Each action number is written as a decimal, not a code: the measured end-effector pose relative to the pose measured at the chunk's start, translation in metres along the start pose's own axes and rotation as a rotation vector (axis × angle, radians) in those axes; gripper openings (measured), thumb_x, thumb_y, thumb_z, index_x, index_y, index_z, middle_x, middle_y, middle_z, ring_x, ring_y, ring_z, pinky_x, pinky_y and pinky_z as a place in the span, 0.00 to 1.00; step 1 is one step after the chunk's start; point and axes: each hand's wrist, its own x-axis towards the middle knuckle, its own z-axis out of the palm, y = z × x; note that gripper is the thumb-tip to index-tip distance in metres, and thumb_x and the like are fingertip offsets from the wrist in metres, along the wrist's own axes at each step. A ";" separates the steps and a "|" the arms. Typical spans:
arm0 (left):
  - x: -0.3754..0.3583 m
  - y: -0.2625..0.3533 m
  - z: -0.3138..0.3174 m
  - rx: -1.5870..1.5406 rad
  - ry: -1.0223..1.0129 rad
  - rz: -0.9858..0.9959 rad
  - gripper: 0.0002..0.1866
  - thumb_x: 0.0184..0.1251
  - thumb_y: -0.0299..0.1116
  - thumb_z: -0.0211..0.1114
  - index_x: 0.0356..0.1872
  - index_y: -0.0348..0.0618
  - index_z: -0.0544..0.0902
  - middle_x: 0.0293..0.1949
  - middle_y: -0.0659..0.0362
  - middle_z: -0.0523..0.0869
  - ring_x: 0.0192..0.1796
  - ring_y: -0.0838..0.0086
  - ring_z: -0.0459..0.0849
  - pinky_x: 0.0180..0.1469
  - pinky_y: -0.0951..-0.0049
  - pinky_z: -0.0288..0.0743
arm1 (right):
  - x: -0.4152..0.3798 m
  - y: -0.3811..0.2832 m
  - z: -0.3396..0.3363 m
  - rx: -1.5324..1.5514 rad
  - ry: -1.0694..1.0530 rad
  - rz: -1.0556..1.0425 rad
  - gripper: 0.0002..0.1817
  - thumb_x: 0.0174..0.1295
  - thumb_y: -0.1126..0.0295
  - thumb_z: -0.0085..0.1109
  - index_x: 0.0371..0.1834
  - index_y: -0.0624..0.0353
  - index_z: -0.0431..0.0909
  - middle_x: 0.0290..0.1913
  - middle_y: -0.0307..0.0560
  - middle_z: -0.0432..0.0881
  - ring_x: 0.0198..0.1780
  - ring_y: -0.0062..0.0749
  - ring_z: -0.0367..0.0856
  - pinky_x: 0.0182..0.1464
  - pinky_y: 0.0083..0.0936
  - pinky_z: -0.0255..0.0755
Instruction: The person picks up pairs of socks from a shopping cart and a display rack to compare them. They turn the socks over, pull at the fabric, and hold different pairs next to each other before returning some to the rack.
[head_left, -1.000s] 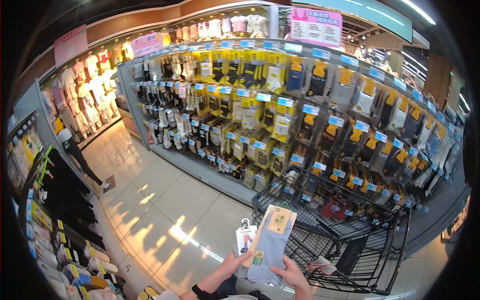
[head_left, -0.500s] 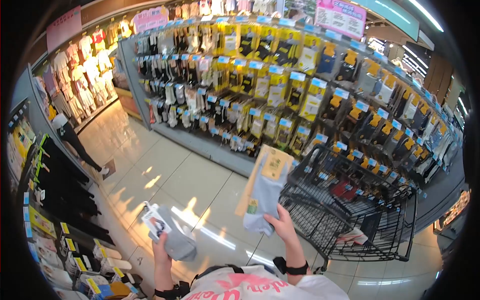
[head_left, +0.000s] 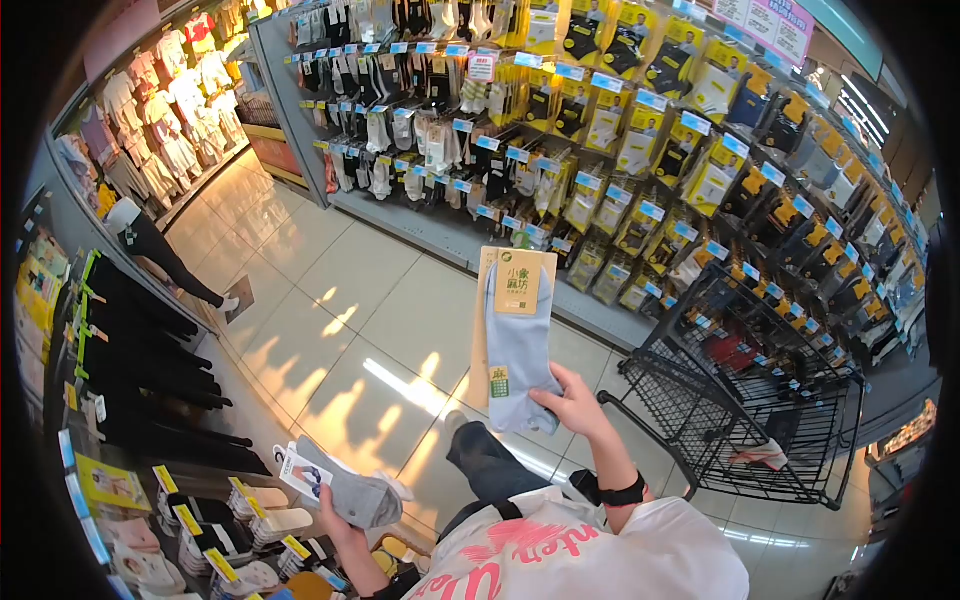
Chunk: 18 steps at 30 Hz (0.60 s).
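My right hand point(head_left: 575, 400) grips the lower right edge of a light blue-grey sock pack point(head_left: 522, 360), held upright with a tan card label at its top. Down at the left, my left hand point(head_left: 338, 525) holds a bundle of grey socks point(head_left: 366, 500) that has a white printed tag on its left end. The two packs are apart, and both are over the tiled floor.
A black shopping cart point(head_left: 700, 400) stands at the right with a few items in it. Beyond is a long rack of hanging socks point(head_left: 460, 130). Black garments point(head_left: 150, 370) hang at the left, above folded packs point(head_left: 215, 530). A mannequin leg point(head_left: 170, 262) stands near them.
The view has turned and moved closer to the rack. The light blue-grey pack is now more upright and faces the camera. My leg has come into view below it. Both hands keep their packs.
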 end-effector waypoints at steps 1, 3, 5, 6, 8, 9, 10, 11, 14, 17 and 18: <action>0.012 0.004 0.006 0.011 -0.008 0.012 0.25 0.59 0.41 0.52 0.55 0.39 0.63 0.47 0.54 0.74 0.47 0.65 0.75 0.49 0.66 0.68 | 0.013 0.002 0.003 0.009 0.000 0.008 0.19 0.51 0.76 0.53 0.48 0.66 0.68 0.42 0.44 0.75 0.44 0.23 0.71 0.48 0.22 0.64; 0.044 0.015 0.020 0.011 0.042 -0.004 0.25 0.59 0.42 0.53 0.54 0.39 0.63 0.47 0.55 0.74 0.47 0.66 0.75 0.49 0.66 0.68 | 0.044 0.004 0.009 0.020 0.007 0.013 0.19 0.51 0.76 0.53 0.48 0.66 0.68 0.42 0.44 0.75 0.44 0.22 0.71 0.47 0.22 0.64; 0.082 0.026 0.032 0.012 0.000 0.040 0.25 0.58 0.42 0.54 0.54 0.40 0.64 0.47 0.56 0.74 0.46 0.66 0.75 0.49 0.66 0.68 | 0.079 0.003 0.016 0.045 0.023 0.026 0.19 0.51 0.76 0.53 0.48 0.66 0.68 0.42 0.43 0.75 0.44 0.22 0.71 0.48 0.22 0.65; 0.098 0.034 0.041 0.030 -0.016 0.060 0.26 0.59 0.42 0.52 0.54 0.36 0.63 0.47 0.55 0.73 0.47 0.67 0.74 0.49 0.66 0.68 | 0.097 0.002 0.020 0.053 0.016 0.022 0.19 0.51 0.76 0.53 0.48 0.66 0.68 0.42 0.43 0.75 0.44 0.22 0.71 0.47 0.22 0.65; 0.133 0.050 0.052 0.022 -0.020 0.083 0.27 0.58 0.41 0.54 0.56 0.38 0.61 0.50 0.55 0.71 0.50 0.67 0.71 0.52 0.67 0.65 | 0.133 -0.004 0.026 0.059 0.010 0.006 0.19 0.51 0.76 0.53 0.48 0.66 0.68 0.42 0.43 0.75 0.44 0.22 0.71 0.47 0.22 0.65; 0.152 0.058 0.059 0.002 -0.023 0.106 0.29 0.58 0.41 0.55 0.58 0.40 0.60 0.53 0.56 0.68 0.54 0.67 0.69 0.55 0.67 0.62 | 0.153 -0.007 0.031 0.046 0.011 0.009 0.19 0.51 0.76 0.53 0.48 0.66 0.68 0.42 0.44 0.75 0.44 0.22 0.71 0.47 0.22 0.65; 0.167 0.066 0.067 0.001 -0.023 0.124 0.30 0.57 0.39 0.56 0.60 0.40 0.57 0.56 0.56 0.65 0.57 0.67 0.65 0.57 0.67 0.59 | 0.173 -0.008 0.036 0.033 0.009 0.012 0.19 0.51 0.75 0.53 0.48 0.66 0.68 0.41 0.44 0.75 0.43 0.22 0.71 0.46 0.21 0.66; 0.184 0.072 0.071 -0.015 -0.031 0.135 0.30 0.57 0.39 0.56 0.60 0.40 0.57 0.56 0.56 0.65 0.57 0.67 0.65 0.57 0.67 0.59 | 0.194 -0.006 0.042 0.025 0.006 -0.007 0.19 0.51 0.75 0.53 0.48 0.66 0.68 0.41 0.44 0.75 0.43 0.22 0.71 0.46 0.21 0.66; 0.226 0.085 0.092 0.009 -0.073 0.224 0.30 0.57 0.38 0.55 0.59 0.39 0.58 0.55 0.54 0.67 0.54 0.65 0.68 0.54 0.67 0.63 | 0.248 -0.004 0.061 -0.012 -0.003 -0.095 0.19 0.51 0.75 0.53 0.48 0.65 0.67 0.42 0.45 0.76 0.44 0.23 0.72 0.47 0.22 0.65; 0.246 0.092 0.111 -0.001 0.060 0.183 0.25 0.58 0.41 0.53 0.54 0.37 0.64 0.47 0.54 0.73 0.46 0.66 0.75 0.49 0.67 0.68 | 0.280 -0.024 0.072 0.035 -0.066 0.013 0.20 0.51 0.74 0.54 0.49 0.66 0.67 0.43 0.46 0.76 0.45 0.24 0.72 0.49 0.23 0.65; 0.252 0.094 0.115 -0.007 0.065 0.178 0.25 0.58 0.41 0.53 0.54 0.37 0.64 0.47 0.54 0.73 0.46 0.66 0.75 0.49 0.67 0.68 | 0.290 -0.023 0.074 0.027 -0.069 0.017 0.20 0.51 0.74 0.54 0.49 0.66 0.67 0.43 0.46 0.76 0.45 0.24 0.72 0.49 0.23 0.65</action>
